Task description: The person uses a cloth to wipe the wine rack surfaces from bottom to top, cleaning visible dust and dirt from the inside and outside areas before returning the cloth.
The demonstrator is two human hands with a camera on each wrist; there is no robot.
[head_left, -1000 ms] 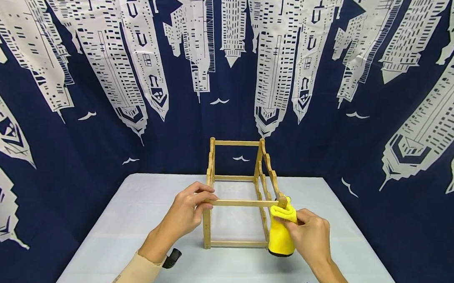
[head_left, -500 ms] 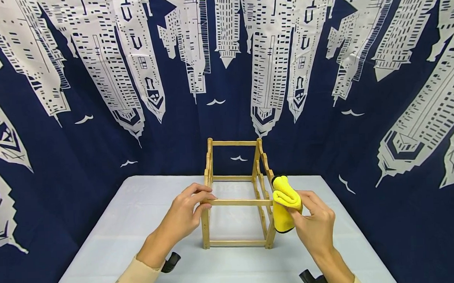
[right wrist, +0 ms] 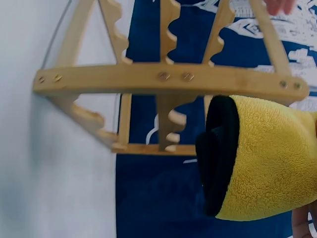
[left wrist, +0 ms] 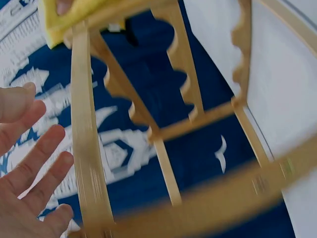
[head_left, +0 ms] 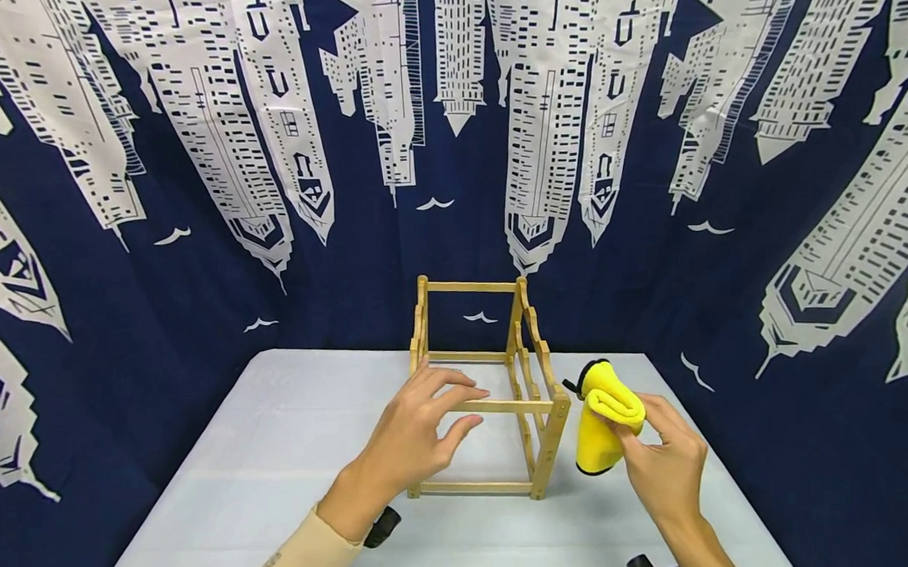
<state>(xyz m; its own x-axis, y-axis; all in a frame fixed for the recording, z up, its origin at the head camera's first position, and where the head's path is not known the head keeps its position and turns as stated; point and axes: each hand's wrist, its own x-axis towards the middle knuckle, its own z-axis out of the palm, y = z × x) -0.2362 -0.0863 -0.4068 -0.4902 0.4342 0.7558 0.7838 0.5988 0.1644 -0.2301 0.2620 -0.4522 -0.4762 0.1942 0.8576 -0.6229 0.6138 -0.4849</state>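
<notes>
A wooden rack (head_left: 551,447) with scalloped side rails stands on the white table. My left hand (head_left: 421,422) hovers over its near left corner, fingers spread and bent a little; the left wrist view shows the fingers (left wrist: 37,168) apart from the near top bar (left wrist: 86,134). To the right of the rack, my right hand (head_left: 666,468) pinches a folded yellow cloth (head_left: 609,420) with black edging, held up off the table. In the right wrist view the cloth (right wrist: 272,158) is close to the rack's side post (right wrist: 163,82); most of that hand is hidden.
The white table (head_left: 279,440) extends on both sides of the rack. Behind and beside it hangs a dark blue curtain (head_left: 364,278) printed with white buildings. A black strap piece (head_left: 382,526) sits at the left wrist.
The right hand has carried the yellow cloth off the rack's near right corner, rightward. The left hand has let go of the near left corner and shifted right.
</notes>
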